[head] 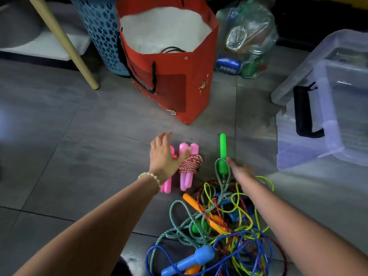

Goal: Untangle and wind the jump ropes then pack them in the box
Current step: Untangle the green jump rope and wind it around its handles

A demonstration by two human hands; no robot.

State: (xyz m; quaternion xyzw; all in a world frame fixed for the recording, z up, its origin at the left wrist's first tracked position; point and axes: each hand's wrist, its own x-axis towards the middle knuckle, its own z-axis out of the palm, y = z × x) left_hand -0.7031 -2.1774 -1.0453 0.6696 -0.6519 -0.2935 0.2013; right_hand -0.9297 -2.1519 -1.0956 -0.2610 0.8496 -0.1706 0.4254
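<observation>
1. The wound pink-handled rope (190,164), at frame centre, is being touched by the left hand (163,154), its fingers released and straight.
2. The right hand (242,170) is being held just beside the green handle (223,150); because of blur, its grip cannot be told.
3. The tangled ropes (219,226) are being shown heaped at lower centre, and the clear box (328,108) at the right edge.

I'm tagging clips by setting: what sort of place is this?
Probably a home storage or utility corner: a blue laundry basket, a bag of empty cans and bottles and a clear plastic storage box stand on a tiled floor.
</observation>
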